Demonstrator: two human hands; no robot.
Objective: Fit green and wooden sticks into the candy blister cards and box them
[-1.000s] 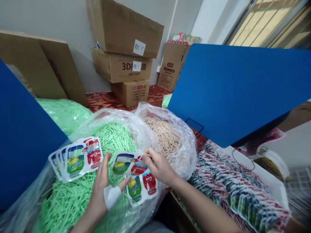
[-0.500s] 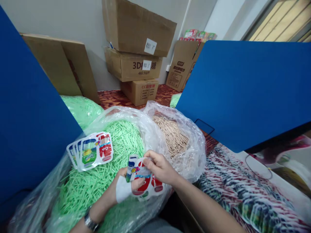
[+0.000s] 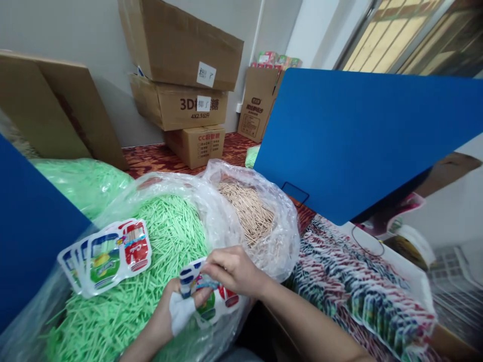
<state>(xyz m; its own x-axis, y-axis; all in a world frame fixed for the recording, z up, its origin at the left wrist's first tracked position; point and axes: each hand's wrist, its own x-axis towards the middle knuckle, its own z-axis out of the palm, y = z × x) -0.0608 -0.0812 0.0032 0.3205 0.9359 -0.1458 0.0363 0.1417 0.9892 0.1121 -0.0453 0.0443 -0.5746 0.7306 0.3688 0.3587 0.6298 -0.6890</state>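
Two hands (image 3: pixel 174 305) (image 3: pixel 234 271) close together, pinching packet (image 3: pixel 191 274)

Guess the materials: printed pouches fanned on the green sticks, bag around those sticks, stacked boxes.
Printed pouches: likely plastic film, glossy; light-catching surface with clear-looking windows.
Bag: probably thin plastic, shiny; translucent, crinkled folds.
Stacked boxes: cardboard by the look, matte; dull brown faces.

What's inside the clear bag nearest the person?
The clear bag holds thin green sticks, with overlapping printed packets lying on top. Anything deeper down or beneath those packets is covered.
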